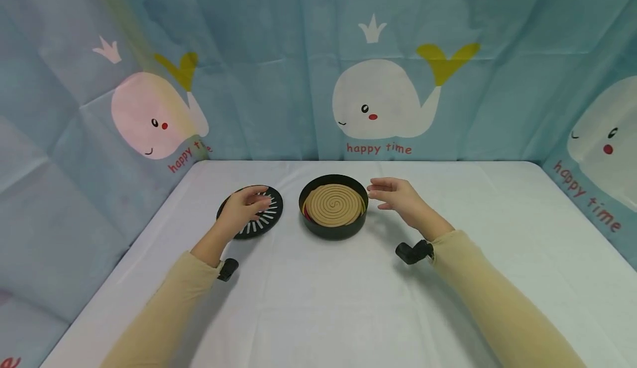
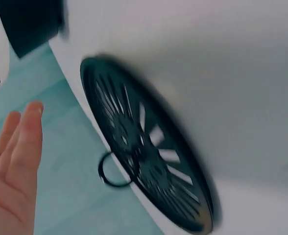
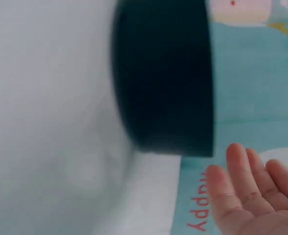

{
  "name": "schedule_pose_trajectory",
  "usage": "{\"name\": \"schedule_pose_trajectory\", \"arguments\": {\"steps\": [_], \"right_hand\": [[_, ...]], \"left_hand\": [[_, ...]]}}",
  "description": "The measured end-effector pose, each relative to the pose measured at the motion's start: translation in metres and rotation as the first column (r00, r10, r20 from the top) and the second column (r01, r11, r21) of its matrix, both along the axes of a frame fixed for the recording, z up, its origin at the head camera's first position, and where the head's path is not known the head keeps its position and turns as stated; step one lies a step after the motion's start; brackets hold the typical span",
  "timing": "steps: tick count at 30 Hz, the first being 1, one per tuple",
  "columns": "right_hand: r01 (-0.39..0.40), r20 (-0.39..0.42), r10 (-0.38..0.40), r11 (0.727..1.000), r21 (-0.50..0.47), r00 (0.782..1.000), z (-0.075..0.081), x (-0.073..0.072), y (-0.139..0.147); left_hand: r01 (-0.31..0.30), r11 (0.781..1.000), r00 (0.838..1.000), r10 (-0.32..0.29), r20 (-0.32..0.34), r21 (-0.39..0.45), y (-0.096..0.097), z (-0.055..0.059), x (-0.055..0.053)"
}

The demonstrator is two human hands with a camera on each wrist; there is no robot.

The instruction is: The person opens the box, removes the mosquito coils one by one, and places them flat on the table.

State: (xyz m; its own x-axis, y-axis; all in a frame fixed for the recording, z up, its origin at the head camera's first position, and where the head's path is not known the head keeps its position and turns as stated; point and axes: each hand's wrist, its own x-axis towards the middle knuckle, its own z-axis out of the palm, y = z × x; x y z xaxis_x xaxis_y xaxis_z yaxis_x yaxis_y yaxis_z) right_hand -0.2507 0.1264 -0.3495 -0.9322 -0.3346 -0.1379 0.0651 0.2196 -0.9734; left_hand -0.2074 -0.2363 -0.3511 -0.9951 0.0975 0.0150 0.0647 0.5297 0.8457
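Fingers loosely extended and holding nothing, a person's left hand (image 1: 243, 211) hovers by a slotted black lid (image 1: 264, 221), the right hand (image 1: 402, 197) beside a dark round tin (image 1: 334, 233).
Head view: lid and tin sit on a white table (image 1: 318, 301), a tan coil (image 1: 335, 205) inside the tin. Left wrist: the lid's ring (image 2: 101, 171) stands up, apart from the hand. Right wrist: fingertips near the tin's rim.

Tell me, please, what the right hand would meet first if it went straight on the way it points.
The right hand would probably meet the black pan first, though it might pass above its edge, as height is hard to judge.
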Motion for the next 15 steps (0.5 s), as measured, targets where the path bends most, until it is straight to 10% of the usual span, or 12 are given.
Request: {"name": "schedule_pose_trajectory", "arguments": {"steps": [15], "right_hand": [[-0.006,0.095,0.02,0.989,-0.148,0.995,0.01,-0.005,-0.022]], "left_hand": [[0.001,0.965,0.985,-0.046,0.165,0.262,0.057,-0.01,-0.001]]}}
